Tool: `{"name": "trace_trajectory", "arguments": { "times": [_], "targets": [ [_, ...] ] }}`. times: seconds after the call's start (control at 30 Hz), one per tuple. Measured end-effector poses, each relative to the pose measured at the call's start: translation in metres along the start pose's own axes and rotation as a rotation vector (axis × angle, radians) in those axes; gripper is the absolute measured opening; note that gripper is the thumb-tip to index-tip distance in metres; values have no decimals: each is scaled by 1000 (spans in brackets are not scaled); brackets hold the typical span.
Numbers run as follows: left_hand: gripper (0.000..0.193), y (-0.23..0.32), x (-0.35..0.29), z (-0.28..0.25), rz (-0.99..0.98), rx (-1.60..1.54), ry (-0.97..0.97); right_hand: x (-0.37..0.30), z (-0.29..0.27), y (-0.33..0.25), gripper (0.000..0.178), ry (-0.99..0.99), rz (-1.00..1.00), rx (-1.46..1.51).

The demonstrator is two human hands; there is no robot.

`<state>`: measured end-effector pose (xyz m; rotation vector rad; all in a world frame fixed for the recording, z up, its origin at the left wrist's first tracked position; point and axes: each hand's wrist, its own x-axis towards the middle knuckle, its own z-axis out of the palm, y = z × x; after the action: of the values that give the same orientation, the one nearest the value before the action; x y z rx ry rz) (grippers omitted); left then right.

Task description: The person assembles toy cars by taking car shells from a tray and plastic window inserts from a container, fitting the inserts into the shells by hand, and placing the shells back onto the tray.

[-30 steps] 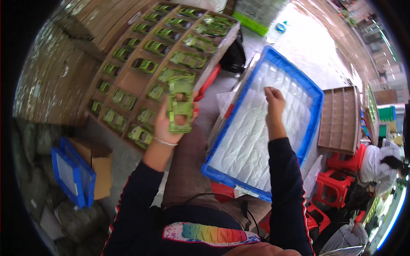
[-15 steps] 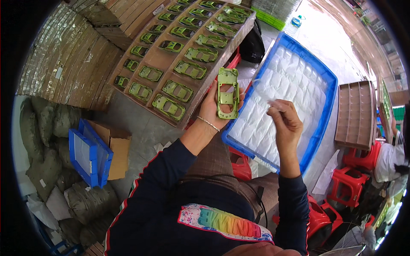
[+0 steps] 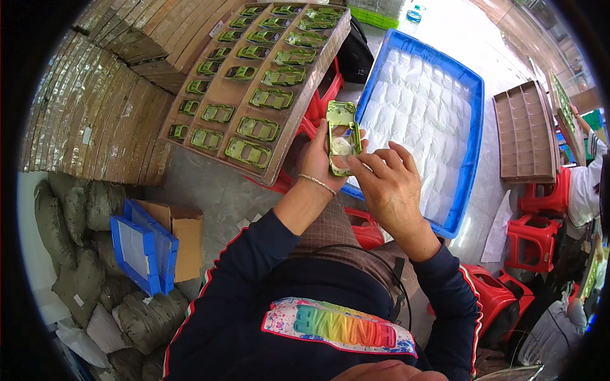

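Note:
My left hand (image 3: pixel 316 152) is wrapped round a green toy car body shell (image 3: pixel 342 113), its hollow inside turned up. Over the lower end of the shell is my right hand (image 3: pixel 389 184), thumb and forefinger close together at its edge. A clear plastic piece (image 3: pixel 344 145) lies in the shell's middle opening by those fingertips, which partly cover it. Just beyond, a blue tray (image 3: pixel 471 149) holds rows of white, crinkled, shiny material. On the far left, a brown compartment tray (image 3: pixel 246 95) carries several rows of similar green car shells.
Stacked brown trays (image 3: pixel 95 120) stand at the left. Blue frames (image 3: pixel 136 251) lean on a cardboard box (image 3: pixel 187 238), near grey sacks (image 3: pixel 136 317). At right are a brown divided tray (image 3: pixel 524 133), red stools (image 3: pixel 534 241) and another person's arm (image 3: pixel 588 130). A bottle (image 3: pixel 413 14) stands far back.
My right hand has come left from above the blue tray to the car shell, bringing the clear piece to it. My left hand still holds the shell. The view has shifted slightly.

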<state>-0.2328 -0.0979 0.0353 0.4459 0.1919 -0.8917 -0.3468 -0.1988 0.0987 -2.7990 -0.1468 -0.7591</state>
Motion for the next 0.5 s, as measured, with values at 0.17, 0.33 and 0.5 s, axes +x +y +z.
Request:
{"name": "trace_trajectory", "arguments": {
  "times": [0.17, 0.33, 0.5],
  "targets": [
    [50, -3, -4, 1, 0, 7, -9, 2, 3, -5, 27, 21, -43, -11],
    [51, -3, -5, -6, -34, 12, -87, 7, 5, -8, 22, 7, -52, -51],
    [51, -6, -4, -2, -15, -26, -63, 11, 5, -9, 22, -107, -15, -65]
  ]
}}
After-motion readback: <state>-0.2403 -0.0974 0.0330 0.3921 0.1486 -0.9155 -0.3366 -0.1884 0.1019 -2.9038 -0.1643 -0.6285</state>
